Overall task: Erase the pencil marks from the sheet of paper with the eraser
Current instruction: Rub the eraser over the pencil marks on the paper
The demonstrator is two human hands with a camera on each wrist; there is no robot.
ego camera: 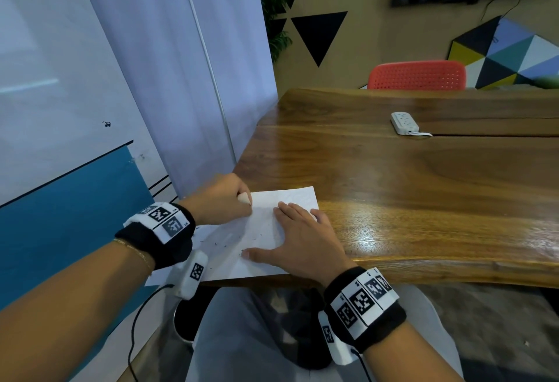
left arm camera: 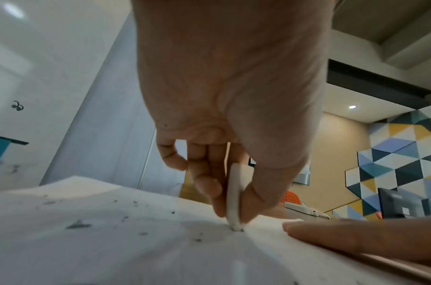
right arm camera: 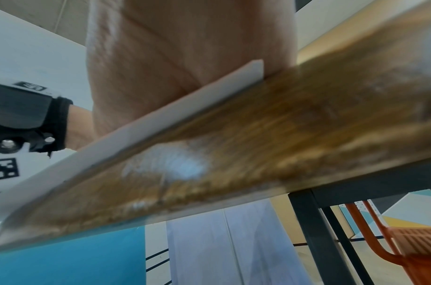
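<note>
A white sheet of paper (ego camera: 266, 227) lies on the near left corner of the wooden table (ego camera: 423, 188). My left hand (ego camera: 223, 200) pinches a flat white eraser (ego camera: 245, 198) between thumb and fingers. The eraser's (left arm camera: 234, 200) lower edge touches the paper (left arm camera: 112, 241) near the sheet's far left part. Dark eraser crumbs (left arm camera: 78, 225) are scattered over the sheet. My right hand (ego camera: 302, 239) lies flat on the paper's right half, fingers spread, holding it down. In the right wrist view only the palm (right arm camera: 185, 48), the paper's edge (right arm camera: 160, 119) and the table's edge (right arm camera: 258, 144) show.
A white power strip (ego camera: 405, 123) lies on the table further back right. A red chair (ego camera: 417, 75) stands behind the table. A wall with a blue panel (ego camera: 69, 218) runs close along the left. The paper's near left corner overhangs the table's edge above my lap.
</note>
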